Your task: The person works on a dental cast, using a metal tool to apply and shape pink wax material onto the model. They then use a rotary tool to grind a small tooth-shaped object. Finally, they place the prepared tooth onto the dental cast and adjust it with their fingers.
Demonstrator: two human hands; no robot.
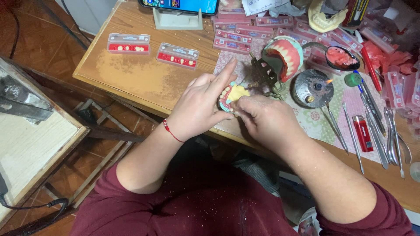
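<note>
Centre of frame: a small denture model [232, 97], yellow plaster base with a pink-and-teal gum rim and a row of white teeth, held just above the near edge of the wooden table [144, 76]. Both hands meet on it.

Left hand [202, 105]: wraps the model from the left, thumb under it, index finger stretched straight up and away toward the upper middle, other fingers curled around the piece. A red string bracelet [171, 130] sits on the wrist.

Right hand [266, 120]: fingers bunched and pressed against the model's right side, pinching at its edge. Whether a tool is between the fingertips cannot be told.

Just behind the model, a metal hinged jaw frame [262, 76] carrying a larger set of pink gums with white teeth [286, 54].

Right of that: a round metal burner [311, 87] with a small flame, standing on a floral cloth [317, 122]. Further right, a row of slim metal hand tools [376, 126] and a red lighter [362, 133].

Upper left of the table: two clear boxes of false teeth on red strips [128, 43] [178, 56], well apart from the hands. More such boxes are stacked along the top middle [245, 32]. A phone on a stand [178, 11] is at the top edge.

Person wears dark red sleeves [192, 205], dusted with pale specks.
</note>
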